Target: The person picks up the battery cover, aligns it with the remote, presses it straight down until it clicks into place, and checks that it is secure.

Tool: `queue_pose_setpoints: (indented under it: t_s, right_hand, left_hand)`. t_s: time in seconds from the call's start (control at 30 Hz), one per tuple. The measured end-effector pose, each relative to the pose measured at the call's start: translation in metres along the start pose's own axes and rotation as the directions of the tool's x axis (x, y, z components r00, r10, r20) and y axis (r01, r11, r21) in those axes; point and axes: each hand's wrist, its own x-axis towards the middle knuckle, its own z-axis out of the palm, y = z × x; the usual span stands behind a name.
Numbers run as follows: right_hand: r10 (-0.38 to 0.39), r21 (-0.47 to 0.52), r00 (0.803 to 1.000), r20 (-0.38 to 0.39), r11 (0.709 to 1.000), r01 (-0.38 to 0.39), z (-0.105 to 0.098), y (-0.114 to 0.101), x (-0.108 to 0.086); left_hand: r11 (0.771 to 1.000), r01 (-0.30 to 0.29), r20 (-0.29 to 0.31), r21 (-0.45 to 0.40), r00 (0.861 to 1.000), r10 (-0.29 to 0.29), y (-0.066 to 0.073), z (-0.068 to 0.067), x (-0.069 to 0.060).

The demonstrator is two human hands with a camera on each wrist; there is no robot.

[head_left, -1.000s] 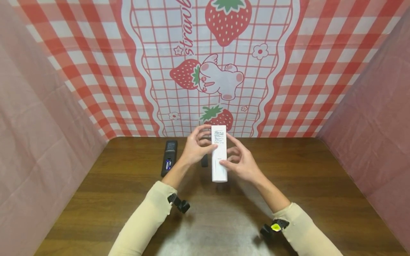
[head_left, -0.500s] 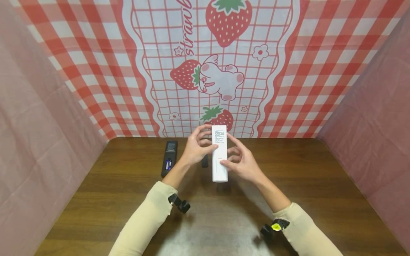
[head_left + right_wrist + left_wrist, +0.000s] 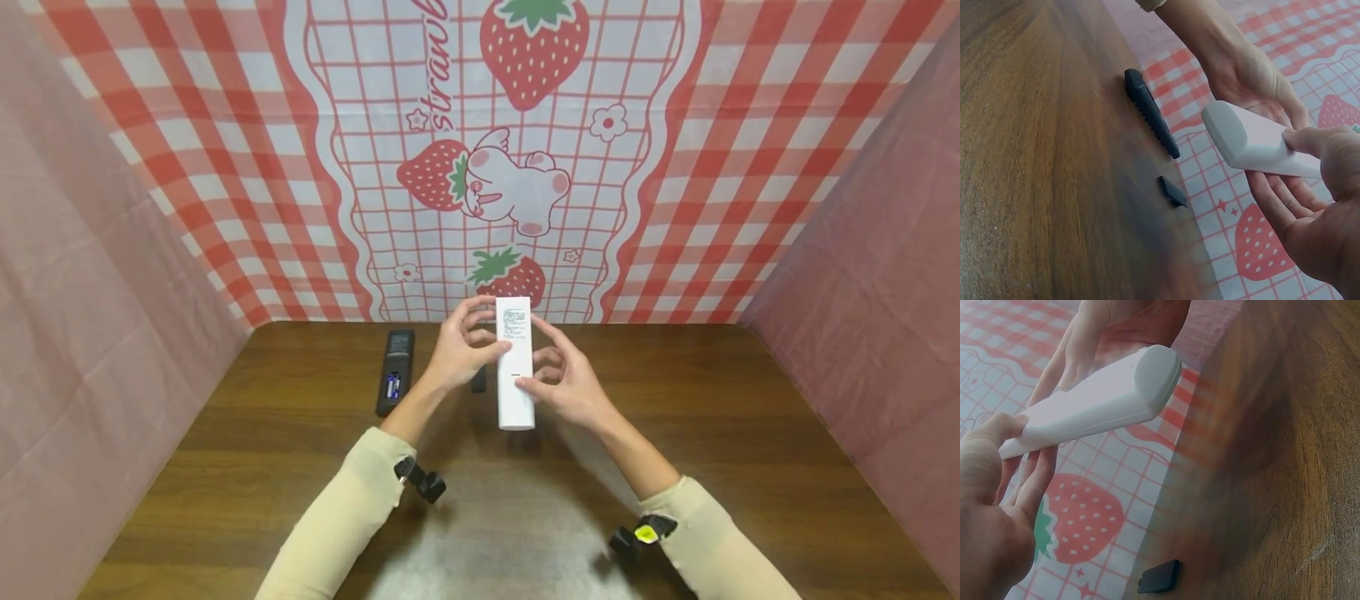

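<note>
A white remote control is held up over the table, its printed back and battery cover line facing the head camera. My left hand grips its left side, thumb on the back and fingers behind. From the right, my right hand pinches it lower down, thumb near the cover's small notch. Both wrist views show the white remote tilted, with its rounded end free. The battery cover looks in place. The remote's key side faces away in the head view.
Left of the hands, a black remote lies face down with its battery bay uncovered and blue batteries inside. A small black battery cover lies on the wooden table, partly behind the left hand. A strawberry-print cloth hangs behind.
The white remote and both hands have come down very slightly in the head view. Both grips stay the same, and the black remote has not moved.
</note>
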Motion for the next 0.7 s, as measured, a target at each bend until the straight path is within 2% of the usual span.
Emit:
queue_pose_setpoints:
  t_s: [0.43,0.7]
  right_hand:
    - [0.01,0.017,1.0,-0.012,1.0,-0.01,0.0018,0.0008,0.0011]
    - [0.005,0.027,1.0,-0.008,1.0,-0.005,0.0016,-0.0017,0.0017]
  left_hand:
    - [1.0,-0.005,-0.005,0.005,1.0,0.005,0.0007,0.0014,-0.001]
    - [1.0,-0.016,-0.012,-0.027,1.0,0.015,0.0013,0.0038,0.0006]
